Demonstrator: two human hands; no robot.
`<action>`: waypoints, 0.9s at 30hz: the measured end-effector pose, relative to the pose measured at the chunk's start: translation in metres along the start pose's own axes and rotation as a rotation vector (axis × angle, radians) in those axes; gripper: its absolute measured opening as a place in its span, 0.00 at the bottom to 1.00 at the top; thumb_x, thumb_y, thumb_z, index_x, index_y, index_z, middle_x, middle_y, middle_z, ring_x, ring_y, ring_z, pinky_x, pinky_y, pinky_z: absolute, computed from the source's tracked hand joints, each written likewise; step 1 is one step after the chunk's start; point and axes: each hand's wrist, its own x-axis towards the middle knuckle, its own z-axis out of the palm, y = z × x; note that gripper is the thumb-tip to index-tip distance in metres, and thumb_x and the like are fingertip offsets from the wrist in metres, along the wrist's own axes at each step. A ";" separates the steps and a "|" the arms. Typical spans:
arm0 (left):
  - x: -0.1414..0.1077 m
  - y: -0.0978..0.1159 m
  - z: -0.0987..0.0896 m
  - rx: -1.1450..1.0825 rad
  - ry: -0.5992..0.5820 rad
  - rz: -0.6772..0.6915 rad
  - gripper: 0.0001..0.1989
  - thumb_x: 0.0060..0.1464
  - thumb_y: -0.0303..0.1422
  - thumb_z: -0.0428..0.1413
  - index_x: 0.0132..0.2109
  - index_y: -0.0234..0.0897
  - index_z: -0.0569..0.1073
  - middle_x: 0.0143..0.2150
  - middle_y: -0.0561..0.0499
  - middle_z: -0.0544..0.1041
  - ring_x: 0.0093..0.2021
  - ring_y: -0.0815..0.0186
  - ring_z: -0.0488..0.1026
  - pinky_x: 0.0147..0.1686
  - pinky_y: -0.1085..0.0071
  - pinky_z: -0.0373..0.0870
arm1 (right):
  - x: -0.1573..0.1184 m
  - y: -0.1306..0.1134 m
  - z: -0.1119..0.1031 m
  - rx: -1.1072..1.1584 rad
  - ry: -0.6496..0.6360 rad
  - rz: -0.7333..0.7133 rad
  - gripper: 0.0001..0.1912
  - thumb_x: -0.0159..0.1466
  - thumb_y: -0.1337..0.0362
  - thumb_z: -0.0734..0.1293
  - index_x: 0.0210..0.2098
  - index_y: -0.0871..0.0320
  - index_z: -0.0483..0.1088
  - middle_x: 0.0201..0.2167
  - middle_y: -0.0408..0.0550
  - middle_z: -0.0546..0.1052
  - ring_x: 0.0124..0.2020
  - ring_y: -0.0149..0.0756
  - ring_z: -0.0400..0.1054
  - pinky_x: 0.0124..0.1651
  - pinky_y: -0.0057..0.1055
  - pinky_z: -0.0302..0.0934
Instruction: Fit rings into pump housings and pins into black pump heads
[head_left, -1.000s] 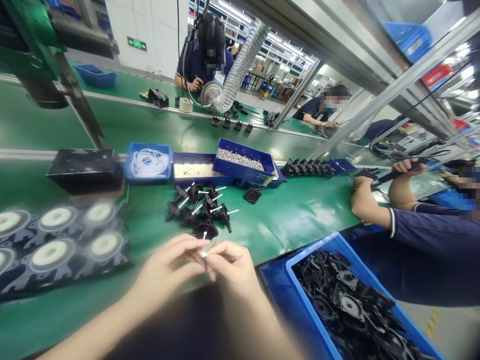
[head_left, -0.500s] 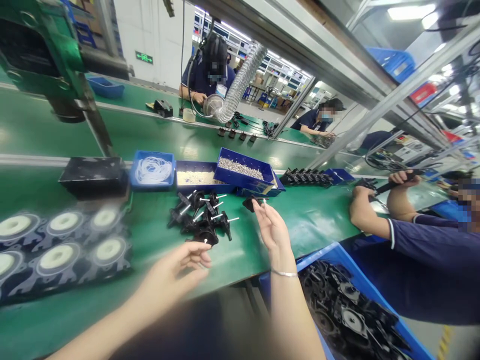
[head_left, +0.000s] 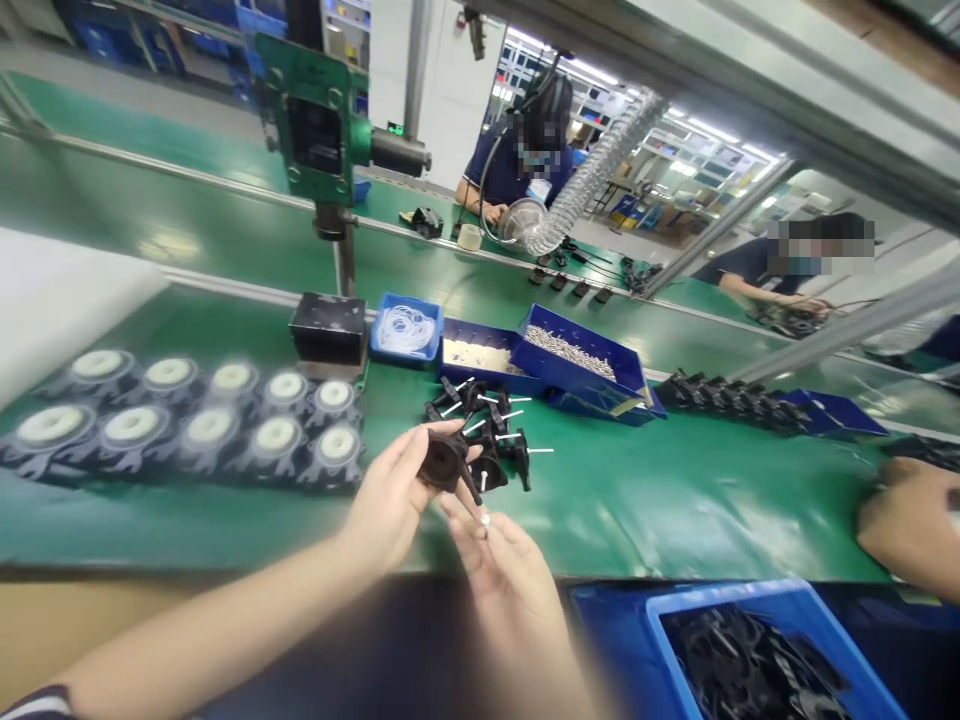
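Note:
My left hand (head_left: 397,490) grips a black plastic part (head_left: 441,462) with a round cup-like face and a narrow arm pointing down to the right. Just below it, my right hand (head_left: 510,570) has its fingertips pinched at a small white piece (head_left: 485,520), too small to name. Whether this piece joins the black part I cannot tell. Behind both hands lies a loose heap of similar black parts (head_left: 517,455), several with thin white rods sticking out.
Rows of black parts with cream rings (head_left: 276,436) stand at left. Behind are a black block (head_left: 328,328), a tub of white loops (head_left: 406,328), and a bin of metal pins (head_left: 570,352). A blue crate (head_left: 660,612) sits low right; a co-worker's hand (head_left: 911,515) is at far right.
My left hand has risen from beside the heap and now holds a black part. The right hand has come back from the bins toward the left hand. The view has swung left.

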 end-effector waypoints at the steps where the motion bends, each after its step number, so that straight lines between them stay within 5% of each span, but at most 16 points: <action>1: 0.001 0.005 -0.003 -0.027 0.022 -0.006 0.17 0.64 0.41 0.56 0.53 0.35 0.74 0.60 0.39 0.73 0.56 0.49 0.75 0.47 0.60 0.77 | -0.001 -0.003 -0.002 -0.062 0.010 -0.008 0.05 0.62 0.63 0.74 0.34 0.59 0.79 0.53 0.54 0.77 0.52 0.44 0.75 0.55 0.33 0.71; 6: 0.000 0.017 -0.012 -0.050 0.020 -0.063 0.25 0.58 0.35 0.62 0.60 0.40 0.65 0.58 0.40 0.73 0.52 0.48 0.78 0.47 0.54 0.78 | -0.005 -0.019 -0.003 -0.454 0.068 -0.166 0.07 0.66 0.61 0.70 0.37 0.58 0.76 0.26 0.46 0.79 0.23 0.34 0.75 0.27 0.27 0.74; 9: -0.005 0.015 -0.012 0.126 -0.025 -0.013 0.36 0.51 0.27 0.66 0.63 0.42 0.61 0.59 0.42 0.72 0.52 0.52 0.78 0.53 0.59 0.75 | -0.002 -0.023 0.005 -0.786 0.112 -0.339 0.07 0.68 0.61 0.68 0.39 0.58 0.75 0.26 0.45 0.78 0.24 0.33 0.74 0.29 0.27 0.72; 15: -0.011 0.011 -0.019 0.437 -0.153 0.080 0.32 0.57 0.27 0.60 0.66 0.43 0.59 0.61 0.43 0.69 0.56 0.56 0.74 0.55 0.65 0.72 | 0.011 -0.014 0.015 -1.365 0.022 -0.708 0.08 0.71 0.65 0.63 0.44 0.57 0.74 0.29 0.44 0.78 0.26 0.30 0.73 0.35 0.27 0.70; 21: -0.013 0.010 -0.025 0.659 -0.148 0.142 0.31 0.58 0.26 0.57 0.67 0.47 0.62 0.61 0.47 0.71 0.56 0.57 0.74 0.51 0.68 0.74 | 0.021 -0.007 0.012 -1.563 -0.027 -0.929 0.08 0.71 0.70 0.62 0.48 0.59 0.72 0.34 0.49 0.80 0.33 0.34 0.76 0.38 0.30 0.70; 27: -0.011 0.009 -0.028 0.938 -0.180 0.316 0.31 0.60 0.23 0.52 0.69 0.44 0.59 0.63 0.48 0.70 0.62 0.59 0.68 0.64 0.64 0.63 | 0.020 -0.008 0.012 -1.743 -0.071 -1.063 0.11 0.70 0.73 0.63 0.51 0.62 0.69 0.31 0.49 0.78 0.30 0.37 0.72 0.33 0.33 0.66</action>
